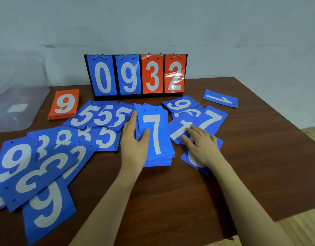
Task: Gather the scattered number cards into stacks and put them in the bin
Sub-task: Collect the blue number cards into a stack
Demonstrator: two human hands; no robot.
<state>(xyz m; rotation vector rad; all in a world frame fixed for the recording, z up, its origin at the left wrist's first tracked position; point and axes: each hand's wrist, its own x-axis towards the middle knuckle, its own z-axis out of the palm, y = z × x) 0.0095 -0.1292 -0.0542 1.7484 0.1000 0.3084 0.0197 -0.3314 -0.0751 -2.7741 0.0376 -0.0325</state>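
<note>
While the left hand [133,141] grips the flat blue stack [155,139], the right hand [201,144] presses loose cards [181,128], fingers straight.

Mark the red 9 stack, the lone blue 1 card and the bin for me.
red 9 stack [65,104], head view, on the white digit.
blue 1 card [220,98], head view, on the card's middle.
bin [20,105], head view, on its clear front wall.

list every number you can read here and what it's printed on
"0" "9": blue flip cards on the scoreboard
"3" "2": its red flip cards
"9": top of the red stack
"7": top of the blue stack, gripped by the left hand
"5" "5" "5": overlapping blue cards
"1": lone blue card
"7": blue card beyond the right hand
Other scattered cards are partly covered.
</note>
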